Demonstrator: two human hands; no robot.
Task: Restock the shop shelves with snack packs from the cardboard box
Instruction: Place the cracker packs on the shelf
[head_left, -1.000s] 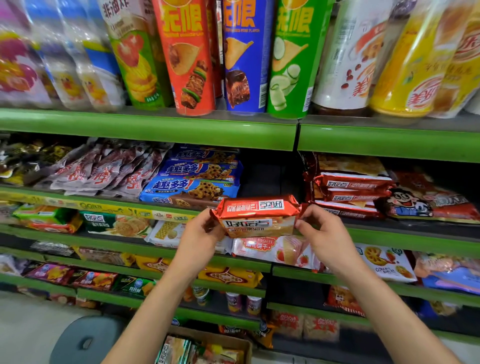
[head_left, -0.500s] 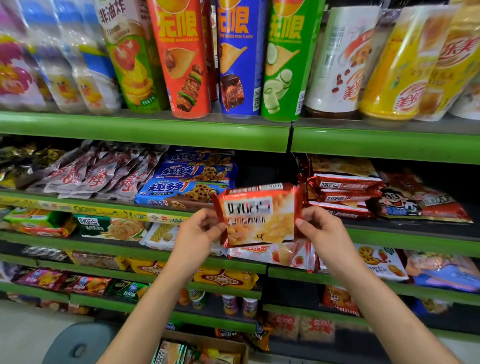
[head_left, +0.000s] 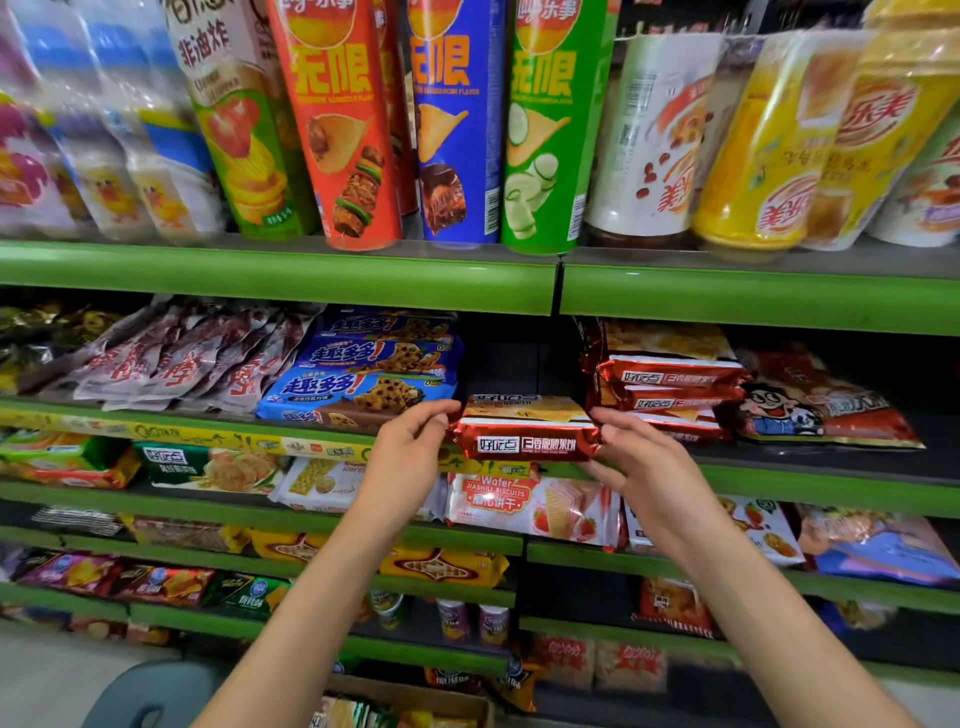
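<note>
Green-edged shelves run across the whole frame in stacked tiers. The top tier, in the upper half of the frame, carries upright snack tubes at centre, clear-wrapped packs at left and wrapped cups at right. The second tier holds silver-red pouches at left, stacked blue cookie packs left of centre, and a stack of red biscuit packs right of centre, beside a cartoon-printed bag. The third tier holds a pink wafer pack at centre. At bottom centre, a cardboard box stands on the floor.
</note>
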